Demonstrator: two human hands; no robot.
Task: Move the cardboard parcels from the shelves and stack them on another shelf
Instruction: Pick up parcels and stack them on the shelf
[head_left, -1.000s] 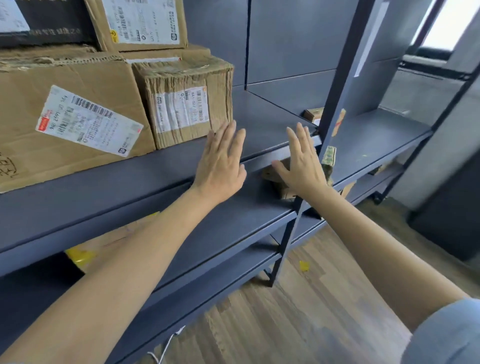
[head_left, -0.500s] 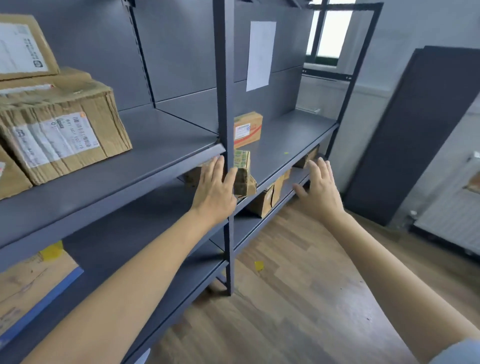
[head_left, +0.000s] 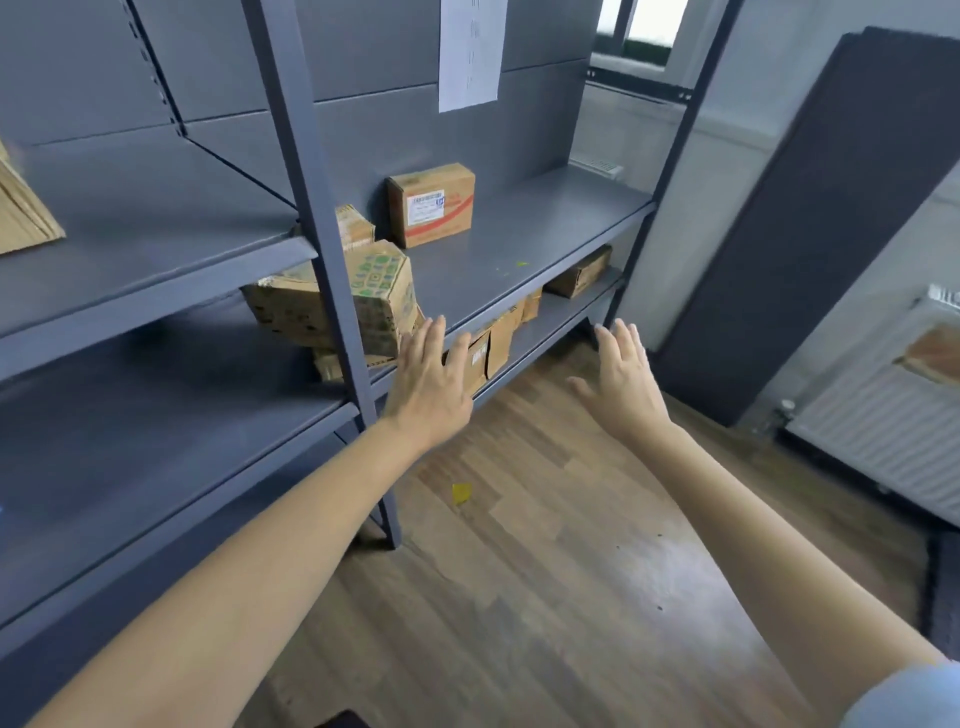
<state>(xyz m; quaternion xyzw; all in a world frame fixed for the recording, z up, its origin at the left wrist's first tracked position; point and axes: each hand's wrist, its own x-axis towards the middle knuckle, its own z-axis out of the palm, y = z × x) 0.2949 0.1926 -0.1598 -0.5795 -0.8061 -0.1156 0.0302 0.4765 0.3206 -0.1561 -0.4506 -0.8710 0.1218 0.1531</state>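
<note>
My left hand (head_left: 431, 382) is open with fingers spread, held in front of the grey shelf edge, just right of a green-printed cardboard parcel (head_left: 382, 296). That parcel lies tilted on the shelf behind the upright post (head_left: 332, 260). My right hand (head_left: 623, 376) hovers open over the floor, apart from the shelving. A small parcel with a white label and red stripe (head_left: 432, 203) stands upright on the right bay's shelf (head_left: 524, 244). More brown parcels (head_left: 498, 340) sit on the shelf below, and another one (head_left: 579, 273) lies further right.
The corner of a large cardboard box (head_left: 23, 213) shows at the far left. A paper sheet (head_left: 470, 52) hangs on the back panel. A dark panel (head_left: 810, 208) and a white radiator (head_left: 883, 431) stand to the right. Wood floor (head_left: 545, 571) holds a yellow scrap (head_left: 461, 492).
The view has swung right, away from the stacked boxes toward the right bay. Both hands moved right with it and stay open; the left now reaches beside the green-printed parcel.
</note>
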